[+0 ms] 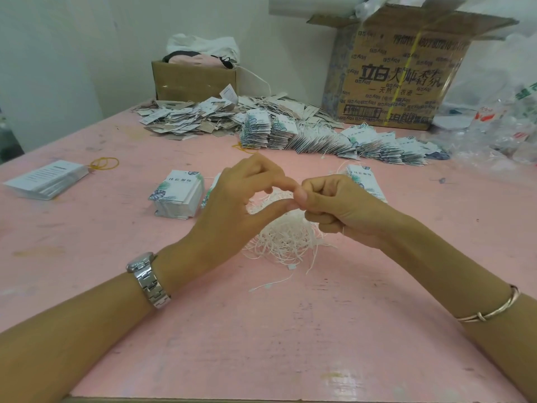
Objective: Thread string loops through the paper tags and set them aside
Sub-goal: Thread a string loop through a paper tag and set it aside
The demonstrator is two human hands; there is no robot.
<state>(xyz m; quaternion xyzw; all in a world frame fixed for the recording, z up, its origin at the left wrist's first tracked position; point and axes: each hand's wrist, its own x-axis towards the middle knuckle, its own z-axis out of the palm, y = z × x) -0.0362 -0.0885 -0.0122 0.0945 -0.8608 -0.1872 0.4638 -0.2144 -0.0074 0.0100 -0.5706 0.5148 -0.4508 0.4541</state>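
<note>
A tangled heap of white string loops [286, 234] lies on the pink table [261, 330], under and between my hands. My left hand [241, 199] hovers above the heap, its forefinger and thumb meeting my right hand's fingertips. My right hand [334, 207] is curled, pinching a thin white string that runs down past its palm. A stack of leaf-printed paper tags [177, 196] sits left of my left hand. More tags [363, 181] lie behind my right hand, partly hidden. A long row of strung tags [334, 141] lies further back.
A loose pile of grey and white tags [197, 117] spreads at the back, before a small cardboard box [194, 80]. A large printed carton [401, 74] stands back right beside clear plastic bags [499, 129]. Another card stack [49, 178] and yellow rubber bands [104, 163] lie far left.
</note>
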